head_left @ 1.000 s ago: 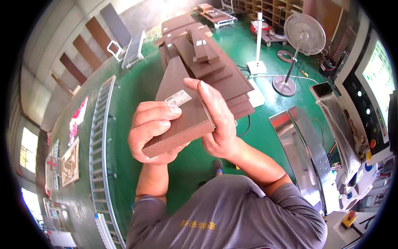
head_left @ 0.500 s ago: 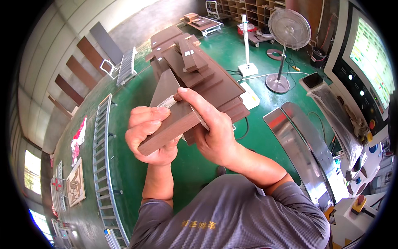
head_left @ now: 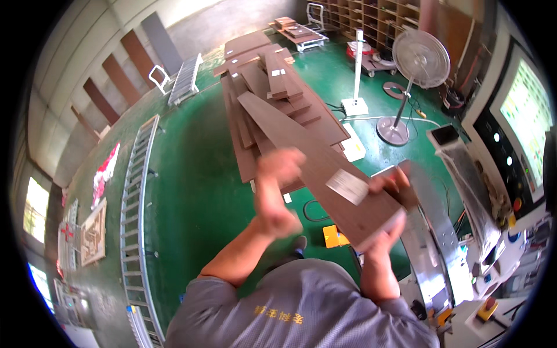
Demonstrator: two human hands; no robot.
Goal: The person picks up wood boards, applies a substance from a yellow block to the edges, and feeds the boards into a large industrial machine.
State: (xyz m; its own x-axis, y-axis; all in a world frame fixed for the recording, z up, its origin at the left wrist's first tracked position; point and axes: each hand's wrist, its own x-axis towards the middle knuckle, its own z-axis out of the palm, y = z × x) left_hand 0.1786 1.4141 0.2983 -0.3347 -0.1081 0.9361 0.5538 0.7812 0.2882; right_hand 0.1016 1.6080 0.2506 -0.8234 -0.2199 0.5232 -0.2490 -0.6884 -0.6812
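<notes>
A long brown board (head_left: 307,148) with a white label (head_left: 347,187) near its close end slants in front of me. My right hand (head_left: 384,236) grips that near end, with the thumb side at the end edge and fingers showing past the far right side. Motion smears my left hand (head_left: 275,188), which is beside the board's left edge; its fingers are not clear. Beyond the board lies a stack of brown panels (head_left: 322,119), some with small white labels.
A machine with a lit screen (head_left: 525,110) and metal plates (head_left: 432,255) stands at right. Near it are a pedestal fan (head_left: 420,58) and a white post (head_left: 358,69). A roller rack (head_left: 132,214) runs along the left. A yellow box (head_left: 335,236) sits by my feet.
The board has swung from end-on to lengthwise and moved right, its labelled face now up. My left hand has come off it; my right hand has shifted to its near right end.
</notes>
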